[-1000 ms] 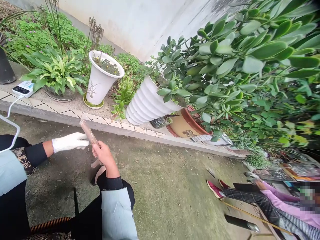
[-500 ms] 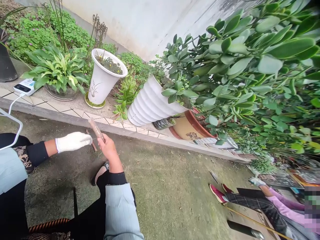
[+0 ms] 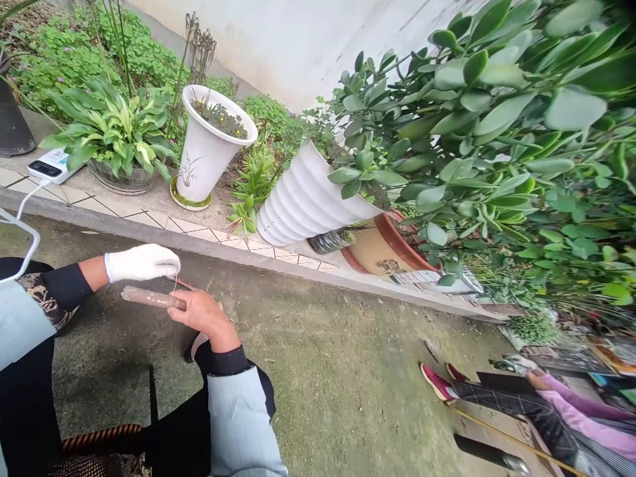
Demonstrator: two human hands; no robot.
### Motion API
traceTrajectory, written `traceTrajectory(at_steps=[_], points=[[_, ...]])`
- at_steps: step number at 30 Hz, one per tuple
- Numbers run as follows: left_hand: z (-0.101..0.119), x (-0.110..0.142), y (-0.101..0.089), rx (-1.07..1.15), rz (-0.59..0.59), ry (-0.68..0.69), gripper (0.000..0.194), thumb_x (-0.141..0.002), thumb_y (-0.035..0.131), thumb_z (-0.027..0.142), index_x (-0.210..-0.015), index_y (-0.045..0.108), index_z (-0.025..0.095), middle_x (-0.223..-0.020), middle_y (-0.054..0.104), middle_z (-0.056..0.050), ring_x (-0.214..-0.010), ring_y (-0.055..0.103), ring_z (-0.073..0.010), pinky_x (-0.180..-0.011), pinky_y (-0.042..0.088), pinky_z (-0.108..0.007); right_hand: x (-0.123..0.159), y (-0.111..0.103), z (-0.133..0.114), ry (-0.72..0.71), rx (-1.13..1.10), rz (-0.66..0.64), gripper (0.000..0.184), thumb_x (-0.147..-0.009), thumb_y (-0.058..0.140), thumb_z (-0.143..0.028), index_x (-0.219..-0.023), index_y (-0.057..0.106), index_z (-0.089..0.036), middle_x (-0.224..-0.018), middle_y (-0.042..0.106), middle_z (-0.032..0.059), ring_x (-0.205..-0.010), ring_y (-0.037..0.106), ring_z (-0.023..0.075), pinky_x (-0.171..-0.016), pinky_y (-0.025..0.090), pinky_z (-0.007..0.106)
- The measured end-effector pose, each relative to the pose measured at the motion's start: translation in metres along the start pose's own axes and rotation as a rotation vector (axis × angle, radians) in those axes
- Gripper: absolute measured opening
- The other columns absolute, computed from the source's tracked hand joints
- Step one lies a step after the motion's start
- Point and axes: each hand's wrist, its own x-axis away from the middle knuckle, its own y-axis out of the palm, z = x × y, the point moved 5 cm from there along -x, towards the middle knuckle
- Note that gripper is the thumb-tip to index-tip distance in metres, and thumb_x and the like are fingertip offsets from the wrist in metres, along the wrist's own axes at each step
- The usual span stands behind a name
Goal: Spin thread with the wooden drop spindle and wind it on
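My left hand (image 3: 144, 263), in a white glove, is closed in a pinch on a thin pale strand (image 3: 174, 283). The strand runs down to a smooth, brownish, rod-like piece (image 3: 149, 297) with whitish specks. My bare right hand (image 3: 206, 313) grips this rod at its right end, so the rest sticks out to the left, below the glove. Behind the hands, a thin reddish-brown stick (image 3: 185, 283) shows in part, low over the ground. What the strand is made of I cannot make out.
Ahead runs a tiled ledge (image 3: 149, 217) with a white flowerpot (image 3: 201, 159), a ribbed white pot (image 3: 308, 199) and a large brown pot (image 3: 370, 248). A white device (image 3: 54, 165) with a cable sits at left. Another person's legs (image 3: 511, 407) are at the far right.
The rod has swung from pointing up and away to lying almost level, pointing left under the glove. My left hand has shifted slightly up and left; the strand now shows clearly between my hands.
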Motion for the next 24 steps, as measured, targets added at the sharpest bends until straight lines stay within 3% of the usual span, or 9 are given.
traceTrajectory(at_steps=[3, 7, 11, 14, 19, 21, 24], points=[[-0.007, -0.004, 0.002, 0.098, 0.020, -0.056, 0.021, -0.077, 0.059, 0.036, -0.080, 0.071, 0.020, -0.076, 0.068, -0.001, -0.071, 0.058, -0.0166, -0.067, 0.040, -0.021, 0.003, -0.006, -0.009, 0.018, 0.015, 0.099, 0.017, -0.081, 0.056, -0.038, -0.086, 0.067, -0.025, -0.071, 0.063, -0.0036, -0.074, 0.057, 0.0137, -0.064, 0.035, 0.021], [-0.011, -0.003, 0.016, 0.239, -0.105, -0.053, 0.025, -0.075, 0.059, 0.039, -0.076, 0.069, 0.017, -0.072, 0.066, -0.001, -0.067, 0.056, -0.0154, -0.061, 0.040, -0.020, 0.006, -0.013, -0.011, 0.074, 0.085, 0.252, 0.024, -0.080, 0.056, -0.039, -0.097, 0.067, -0.027, -0.083, 0.069, -0.0012, -0.081, 0.060, 0.0159, -0.068, 0.038, 0.023], [-0.014, 0.005, 0.027, 0.297, -0.030, -0.069, 0.028, -0.078, 0.056, 0.042, -0.073, 0.068, 0.017, -0.059, 0.059, -0.001, -0.049, 0.045, -0.0120, -0.049, 0.034, -0.021, 0.008, -0.023, 0.006, 0.240, 0.083, 0.432, 0.029, -0.082, 0.052, -0.039, -0.104, 0.065, -0.025, -0.085, 0.069, 0.0006, -0.076, 0.061, 0.0160, -0.069, 0.042, 0.024], [-0.008, 0.012, 0.039, 0.241, -0.137, -0.015, 0.025, -0.080, 0.056, 0.039, -0.079, 0.071, 0.019, -0.063, 0.062, -0.001, -0.053, 0.048, -0.0125, -0.053, 0.036, -0.021, 0.008, -0.032, 0.024, 0.376, 0.136, 0.496, 0.029, -0.084, 0.049, -0.042, -0.101, 0.065, -0.024, -0.082, 0.070, 0.0015, -0.073, 0.061, 0.0169, -0.067, 0.042, 0.025], [0.006, 0.022, 0.039, 0.156, -0.328, 0.066, 0.024, -0.084, 0.054, 0.035, -0.081, 0.072, 0.020, -0.077, 0.068, -0.002, -0.064, 0.053, -0.0142, -0.062, 0.038, -0.021, 0.004, -0.033, 0.045, 0.566, 0.344, 0.411, 0.032, -0.085, 0.049, -0.044, -0.099, 0.065, -0.022, -0.085, 0.071, 0.0088, -0.075, 0.066, 0.0225, -0.065, 0.044, 0.030], [0.010, 0.023, 0.032, 0.109, -0.363, 0.097, 0.025, -0.087, 0.052, 0.032, -0.081, 0.071, 0.018, -0.076, 0.068, -0.002, -0.063, 0.052, -0.0134, -0.062, 0.037, -0.021, -0.002, -0.021, 0.045, 0.543, 0.393, 0.290, 0.032, -0.084, 0.050, -0.042, -0.099, 0.067, -0.020, -0.087, 0.072, 0.0118, -0.076, 0.067, 0.0246, -0.065, 0.045, 0.032], [0.011, 0.024, 0.019, 0.051, -0.334, 0.114, 0.024, -0.087, 0.052, 0.029, -0.079, 0.070, 0.016, -0.073, 0.066, -0.002, -0.062, 0.048, -0.0128, -0.062, 0.034, -0.022, -0.012, 0.008, 0.030, 0.376, 0.447, 0.058, 0.029, -0.081, 0.054, -0.039, -0.094, 0.070, -0.018, -0.088, 0.072, 0.0137, -0.079, 0.068, 0.0264, -0.066, 0.047, 0.033]])
